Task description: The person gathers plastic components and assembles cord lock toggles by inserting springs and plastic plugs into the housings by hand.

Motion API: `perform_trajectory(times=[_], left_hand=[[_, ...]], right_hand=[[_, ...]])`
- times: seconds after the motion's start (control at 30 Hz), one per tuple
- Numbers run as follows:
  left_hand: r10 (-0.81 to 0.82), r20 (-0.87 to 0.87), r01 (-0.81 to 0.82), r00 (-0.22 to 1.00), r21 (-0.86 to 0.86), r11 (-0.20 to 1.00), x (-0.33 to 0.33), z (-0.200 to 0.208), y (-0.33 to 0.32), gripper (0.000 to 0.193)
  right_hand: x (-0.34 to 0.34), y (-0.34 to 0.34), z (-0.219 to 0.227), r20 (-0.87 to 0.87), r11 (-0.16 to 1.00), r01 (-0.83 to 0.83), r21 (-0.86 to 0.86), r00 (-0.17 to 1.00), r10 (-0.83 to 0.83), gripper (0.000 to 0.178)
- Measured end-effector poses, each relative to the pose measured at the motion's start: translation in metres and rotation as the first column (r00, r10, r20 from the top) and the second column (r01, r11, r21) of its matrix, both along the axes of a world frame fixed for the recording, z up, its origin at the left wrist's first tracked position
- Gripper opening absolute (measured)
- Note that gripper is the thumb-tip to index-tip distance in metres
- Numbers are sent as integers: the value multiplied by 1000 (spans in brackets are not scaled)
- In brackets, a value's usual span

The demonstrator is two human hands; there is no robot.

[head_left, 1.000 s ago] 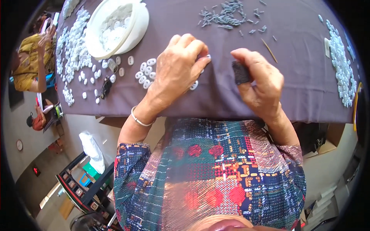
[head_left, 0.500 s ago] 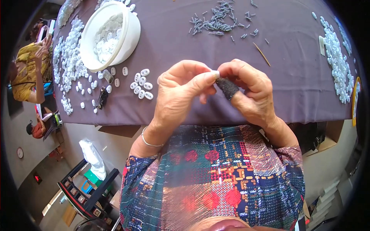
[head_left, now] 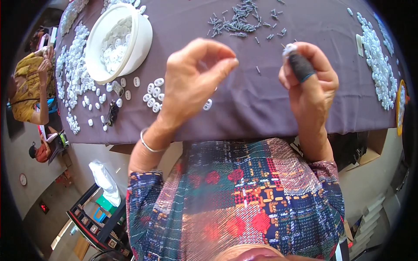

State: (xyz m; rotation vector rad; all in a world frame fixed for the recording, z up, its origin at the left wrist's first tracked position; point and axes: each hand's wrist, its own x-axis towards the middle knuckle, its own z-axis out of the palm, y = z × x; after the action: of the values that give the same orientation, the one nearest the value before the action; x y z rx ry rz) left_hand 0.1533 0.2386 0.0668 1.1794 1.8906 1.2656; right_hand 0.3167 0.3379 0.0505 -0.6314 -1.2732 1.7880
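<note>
My right hand [head_left: 309, 74] is raised over the table, a dark cover on its thumb. Its fingertips pinch a small white plastic piece [head_left: 288, 49], whose shape is mostly hidden. To the left, apart from it, is my left hand [head_left: 196, 78], its thumb and forefinger tips close together. Whether something tiny is between them cannot be made out. Below the left hand lies a white oval two-hole piece [head_left: 207, 104]. Beside its wrist is a group of similar ovals [head_left: 152, 96]. Metal springs [head_left: 244, 19] lie scattered ahead, one lone spring [head_left: 258, 69] between my hands.
A white tub [head_left: 146, 48] of white pieces stands at the left, beside a loose heap [head_left: 78, 65]. More white pieces [head_left: 379, 65] lie far right. Behind my right hand shows the tip of a thin stick [head_left: 283, 45]. Another person [head_left: 32, 85] sits at the left.
My hands have come apart: the left moved left and up, the right moved right and up with the white piece. The lone spring and an oval have come into sight.
</note>
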Motion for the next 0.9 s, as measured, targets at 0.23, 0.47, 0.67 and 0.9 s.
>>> perform_trajectory(times=[0.23, 0.47, 0.67, 0.9], left_hand=[[-223, -552, 293, 804, 40, 955, -15, -23, 61, 13], [-351, -658, 359, 666, -130, 924, -15, -25, 71, 13], [-255, -686, 384, 681, 38, 923, -10, -21, 54, 12], [22, 577, 29, 816, -79, 996, 5, 8, 1, 19]], right_hand=[[0, 4, 3, -188, 993, -3, -122, 982, -21, 21], [4, 4, 3, -170, 985, -53, -164, 985, 24, 20], [0, 0, 10, 118, 987, -116, -110, 985, 129, 15], [0, -7, 7, 332, 966, -240, 101, 923, 194, 24]])
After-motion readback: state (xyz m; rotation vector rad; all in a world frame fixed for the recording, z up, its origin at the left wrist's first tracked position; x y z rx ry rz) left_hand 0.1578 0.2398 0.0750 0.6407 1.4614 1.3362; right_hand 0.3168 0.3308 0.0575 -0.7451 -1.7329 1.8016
